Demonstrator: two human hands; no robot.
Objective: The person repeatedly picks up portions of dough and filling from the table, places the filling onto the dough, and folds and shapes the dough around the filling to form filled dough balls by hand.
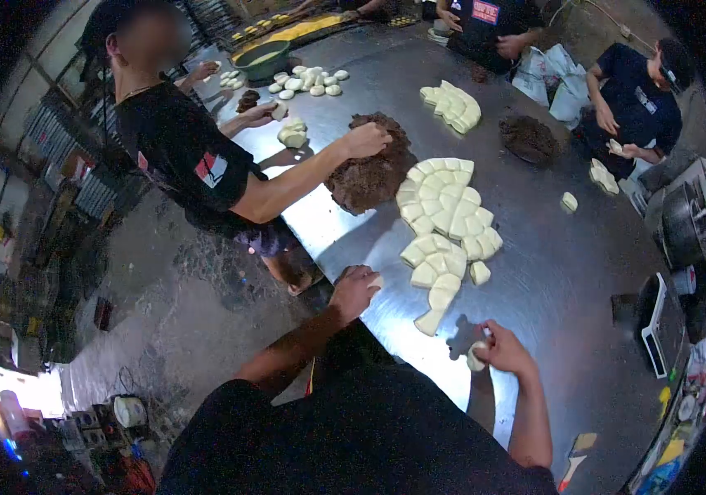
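My right hand point(508, 350), above the metal table, is closed on a small piece of dough point(476, 356), pale and rounded. At the table's near left edge my left hand point(354, 293) has its fingers curled round a pale bit of dough point(377, 283), mostly hidden by the hand. Between and beyond my hands lies a flat spread of white dough point(443, 200) scored into many pieces, with a narrow strip point(437, 304) toward me. One cut piece point(479, 273) sits apart at its right side.
A co-worker at left reaches into a brown crumbly mound point(361, 177). Rounded dough balls point(311, 80) and a green basin point(262, 62) stand farther back. More dough point(452, 107), another brown mound point(528, 139), a scale point(654, 326) and a brush point(577, 458) lie rightward. Other people stand around.
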